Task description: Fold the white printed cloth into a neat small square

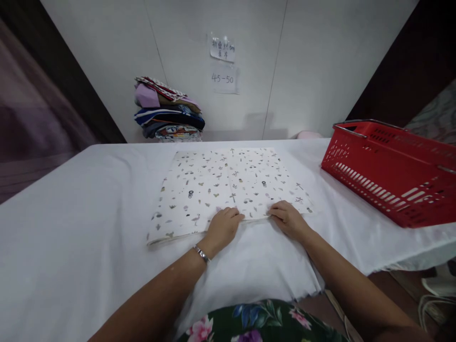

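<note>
Flowered clothing [267, 323] below, left hand [225, 225] and right hand [288, 219] pinch patterned cloth [228, 183] by its near edge, apparently squaring layers; next move likely needs even tension.

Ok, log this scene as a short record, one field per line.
Surface: white tablecloth
Flamingo-print cloth: spread flat, layered at its near edge
Left hand: touching the cloth's near edge; silver bracelet on wrist
Right hand: touching the same edge, farther right
Red basket: right side
Folded fabric stack: far side, left, near wall
Paper sign: on wall, reads 45-50
</note>
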{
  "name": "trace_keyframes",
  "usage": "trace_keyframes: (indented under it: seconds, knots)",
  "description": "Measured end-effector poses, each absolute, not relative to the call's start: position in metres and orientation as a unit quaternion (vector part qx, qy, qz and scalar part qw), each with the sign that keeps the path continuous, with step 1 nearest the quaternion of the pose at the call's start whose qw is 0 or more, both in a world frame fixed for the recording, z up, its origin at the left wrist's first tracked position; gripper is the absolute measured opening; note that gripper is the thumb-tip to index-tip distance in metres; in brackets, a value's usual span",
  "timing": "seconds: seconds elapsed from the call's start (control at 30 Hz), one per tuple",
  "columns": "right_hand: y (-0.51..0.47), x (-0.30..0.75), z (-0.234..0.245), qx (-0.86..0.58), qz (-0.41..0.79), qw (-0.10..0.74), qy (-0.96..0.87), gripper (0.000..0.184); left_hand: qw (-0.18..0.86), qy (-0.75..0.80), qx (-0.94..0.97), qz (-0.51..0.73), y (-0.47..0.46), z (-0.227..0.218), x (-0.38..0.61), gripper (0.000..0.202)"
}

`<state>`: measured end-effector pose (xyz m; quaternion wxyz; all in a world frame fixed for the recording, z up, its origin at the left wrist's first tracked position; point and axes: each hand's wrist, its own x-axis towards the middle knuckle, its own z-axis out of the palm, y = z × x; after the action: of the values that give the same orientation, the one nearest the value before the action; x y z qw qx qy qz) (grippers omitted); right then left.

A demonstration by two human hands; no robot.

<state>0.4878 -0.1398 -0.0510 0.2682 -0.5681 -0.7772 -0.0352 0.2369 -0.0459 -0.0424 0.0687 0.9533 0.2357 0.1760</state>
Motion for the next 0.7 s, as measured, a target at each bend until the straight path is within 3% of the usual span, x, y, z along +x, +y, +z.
trace_keyframes:
  seconds: [0.37, 0.7]
  knots:
    - [-0.1444, 0.4861, -0.0426, -0.569, -0.022, 0.221, -0.792, 0.024, 0.065, 0.229, 0.958, 0.16, -0.0522, -0.0361, 0.2348, 0.016]
    - [-0.1398, 0.4881, -0.0517, -0.576, -0.04, 0.246, -0.779, 0.026, 0.059, 0.26, 0.949, 0.166, -0.0469, -0.0415, 0.2374, 0.024]
